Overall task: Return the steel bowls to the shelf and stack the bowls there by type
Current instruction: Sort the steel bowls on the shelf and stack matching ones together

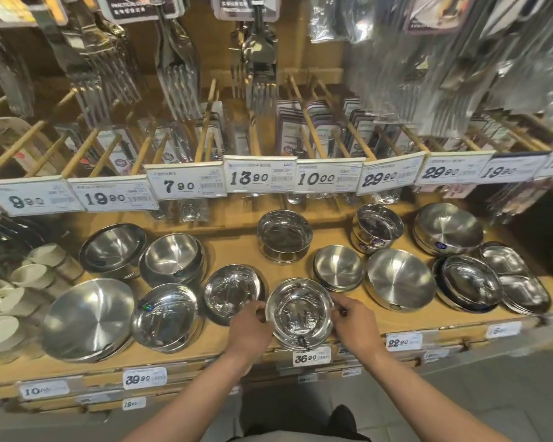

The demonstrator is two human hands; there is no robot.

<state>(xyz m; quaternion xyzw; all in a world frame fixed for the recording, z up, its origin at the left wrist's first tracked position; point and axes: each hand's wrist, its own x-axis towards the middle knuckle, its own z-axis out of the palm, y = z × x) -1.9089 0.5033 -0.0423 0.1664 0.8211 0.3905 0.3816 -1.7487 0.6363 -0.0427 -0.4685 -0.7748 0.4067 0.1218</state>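
I have both hands on the shiny steel bowl (pixel 299 314) at the lower centre of the frame, at the front edge of the wooden shelf (pixel 230 247). My left hand (pixel 248 327) pinches its left rim with curled fingers, and my right hand (pixel 353 320) grips the right rim the same way. The bowl seems to sit on another like it, though I cannot tell how many lie beneath. Just left of it, touching or nearly so, is a polished shallow bowl (pixel 232 290); up and to the right sits a small brushed bowl stack (pixel 338 266), beside a larger brushed bowl (pixel 399 279). At centre back stands a straight-walled bowl stack (pixel 284 234). White ceramic cups (pixel 29 275) crowd the left edge. A divided steel tray (pixel 514 279) lies at far right. Price tags (pixel 259 177) line the rail above, under hanging forks (pixel 259 74).
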